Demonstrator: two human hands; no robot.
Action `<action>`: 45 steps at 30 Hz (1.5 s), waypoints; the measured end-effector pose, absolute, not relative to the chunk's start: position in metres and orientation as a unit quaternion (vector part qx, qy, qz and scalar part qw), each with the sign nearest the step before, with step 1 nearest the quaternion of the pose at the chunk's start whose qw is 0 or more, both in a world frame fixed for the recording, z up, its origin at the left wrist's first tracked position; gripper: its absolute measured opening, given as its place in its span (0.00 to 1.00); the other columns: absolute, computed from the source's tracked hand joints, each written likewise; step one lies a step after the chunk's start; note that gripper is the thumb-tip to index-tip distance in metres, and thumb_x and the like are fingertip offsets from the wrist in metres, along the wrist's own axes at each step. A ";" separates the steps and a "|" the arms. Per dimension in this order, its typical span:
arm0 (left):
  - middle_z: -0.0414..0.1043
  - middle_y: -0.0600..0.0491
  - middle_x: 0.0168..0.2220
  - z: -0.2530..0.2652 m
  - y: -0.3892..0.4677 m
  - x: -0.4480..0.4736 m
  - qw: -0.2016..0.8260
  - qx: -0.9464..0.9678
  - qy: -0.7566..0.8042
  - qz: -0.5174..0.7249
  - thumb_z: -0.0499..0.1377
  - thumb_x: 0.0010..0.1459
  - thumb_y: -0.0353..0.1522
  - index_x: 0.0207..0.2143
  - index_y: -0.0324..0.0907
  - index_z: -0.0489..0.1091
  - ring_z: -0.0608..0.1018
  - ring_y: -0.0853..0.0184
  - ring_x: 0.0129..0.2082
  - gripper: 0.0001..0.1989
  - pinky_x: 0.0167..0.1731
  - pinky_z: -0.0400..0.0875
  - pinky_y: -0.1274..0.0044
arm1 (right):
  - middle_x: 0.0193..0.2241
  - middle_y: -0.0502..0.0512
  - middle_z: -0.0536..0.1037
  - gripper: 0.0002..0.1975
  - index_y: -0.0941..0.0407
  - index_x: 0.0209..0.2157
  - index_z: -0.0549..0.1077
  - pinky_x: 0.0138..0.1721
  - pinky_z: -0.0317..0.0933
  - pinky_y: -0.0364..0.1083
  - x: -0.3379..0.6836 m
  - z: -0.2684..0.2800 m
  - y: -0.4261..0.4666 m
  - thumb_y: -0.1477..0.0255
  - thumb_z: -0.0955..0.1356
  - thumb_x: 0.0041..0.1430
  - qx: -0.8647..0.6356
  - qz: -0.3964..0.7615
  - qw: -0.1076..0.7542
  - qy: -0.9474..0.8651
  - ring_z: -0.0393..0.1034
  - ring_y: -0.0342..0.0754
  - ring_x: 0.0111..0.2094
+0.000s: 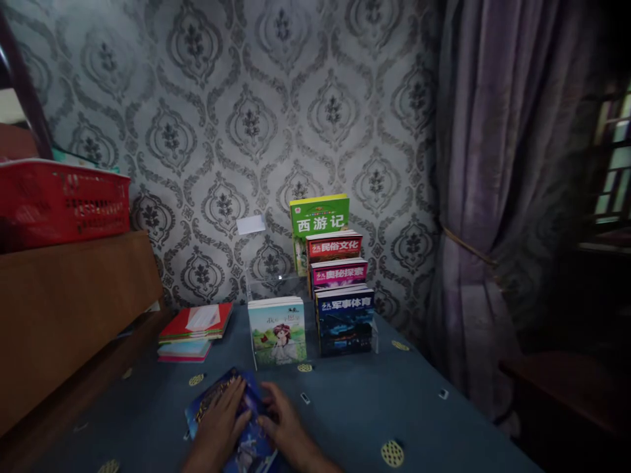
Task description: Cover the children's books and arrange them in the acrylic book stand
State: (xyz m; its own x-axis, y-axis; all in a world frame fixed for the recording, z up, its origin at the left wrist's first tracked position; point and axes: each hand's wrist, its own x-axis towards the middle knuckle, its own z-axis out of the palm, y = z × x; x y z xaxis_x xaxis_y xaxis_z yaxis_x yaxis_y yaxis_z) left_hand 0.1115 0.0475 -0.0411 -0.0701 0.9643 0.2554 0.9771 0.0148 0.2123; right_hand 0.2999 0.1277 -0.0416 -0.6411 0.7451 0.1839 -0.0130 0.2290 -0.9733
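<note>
A book with a blue, glossy illustrated cover (254, 443) lies tilted at the near edge of the view. My left hand (221, 414) rests flat across its cover, fingers stretched out and close together. At the book's right edge is my right hand (286, 420), its fingers loosely bent and the thumb apart, touching the cover. Just beyond stands a pale green book with a cartoon girl (279, 335), at the front of a clear stand. To its right, several books rise in steps, a dark blue one (345, 322) in front and a green one (320, 213) at the back.
A stack of books with a red cover on top (221, 318) lies at the left on the blue tablecloth (335, 420). Farther left, a red plastic basket (64, 197) sits on a wooden cabinet (73, 302). Patterned wallpaper is behind; a purple curtain (473, 184) hangs at the right.
</note>
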 end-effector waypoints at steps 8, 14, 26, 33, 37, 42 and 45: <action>0.63 0.47 0.64 -0.012 0.047 0.089 -0.001 -0.609 -0.772 -0.181 0.47 0.64 0.39 0.62 0.42 0.65 0.66 0.58 0.64 0.26 0.63 0.61 0.62 | 0.49 0.61 0.75 0.27 0.55 0.51 0.73 0.53 0.62 0.56 0.296 -0.053 0.136 0.64 0.70 0.47 -0.217 0.573 0.343 -0.712 0.70 0.59 0.50; 0.75 0.46 0.54 0.001 0.028 0.085 0.032 -0.564 -0.798 -0.211 0.45 0.63 0.38 0.52 0.44 0.74 0.76 0.57 0.55 0.23 0.55 0.69 0.65 | 0.44 0.57 0.78 0.23 0.54 0.44 0.76 0.50 0.64 0.56 0.310 -0.034 0.147 0.69 0.72 0.42 -0.227 0.591 0.332 -0.700 0.72 0.57 0.47; 0.73 0.48 0.57 -0.001 0.028 0.124 0.071 -0.667 -0.712 -0.210 0.52 0.64 0.39 0.56 0.47 0.70 0.74 0.58 0.57 0.20 0.58 0.68 0.65 | 0.38 0.55 0.76 0.16 0.55 0.38 0.75 0.43 0.69 0.52 0.310 -0.021 0.153 0.76 0.69 0.43 -0.290 0.470 0.381 -0.741 0.76 0.53 0.37; 0.70 0.50 0.60 -0.025 0.035 0.120 0.012 -0.699 -0.675 -0.236 0.49 0.65 0.35 0.57 0.50 0.71 0.72 0.61 0.60 0.21 0.61 0.65 0.62 | 0.55 0.62 0.74 0.20 0.54 0.53 0.73 0.63 0.52 0.62 0.302 -0.011 0.101 0.75 0.65 0.58 -0.301 0.207 0.267 -0.892 0.65 0.60 0.58; 0.70 0.50 0.59 -0.014 0.031 0.117 -0.001 -0.721 -0.656 -0.221 0.48 0.64 0.33 0.56 0.49 0.72 0.72 0.61 0.60 0.22 0.60 0.67 0.65 | 0.68 0.68 0.52 0.39 0.64 0.68 0.54 0.67 0.45 0.60 0.289 -0.015 0.075 0.66 0.68 0.59 -0.223 0.250 0.188 -0.923 0.48 0.64 0.68; 0.70 0.50 0.59 -0.008 0.029 0.121 -0.006 -0.716 -0.659 -0.231 0.47 0.65 0.34 0.57 0.49 0.71 0.72 0.63 0.59 0.22 0.60 0.67 0.66 | 0.69 0.69 0.46 0.43 0.66 0.68 0.52 0.69 0.35 0.62 0.300 -0.006 0.072 0.56 0.66 0.60 -0.247 0.275 0.159 -0.916 0.41 0.64 0.70; 0.71 0.50 0.59 -0.012 0.030 0.120 -0.008 -0.709 -0.665 -0.234 0.47 0.65 0.36 0.57 0.48 0.70 0.72 0.61 0.59 0.22 0.60 0.66 0.64 | 0.69 0.69 0.46 0.44 0.66 0.68 0.54 0.69 0.33 0.62 0.312 0.001 0.074 0.52 0.66 0.59 -0.267 0.278 0.152 -0.910 0.39 0.64 0.70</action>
State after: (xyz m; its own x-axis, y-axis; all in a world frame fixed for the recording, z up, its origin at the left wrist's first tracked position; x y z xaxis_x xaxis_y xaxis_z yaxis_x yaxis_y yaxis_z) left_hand 0.1198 0.0302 -0.0118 0.0064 0.9468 0.3218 0.9393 -0.1160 0.3229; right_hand 0.3124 0.0743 0.0011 -0.8112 0.5705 0.1284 0.4014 0.7029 -0.5872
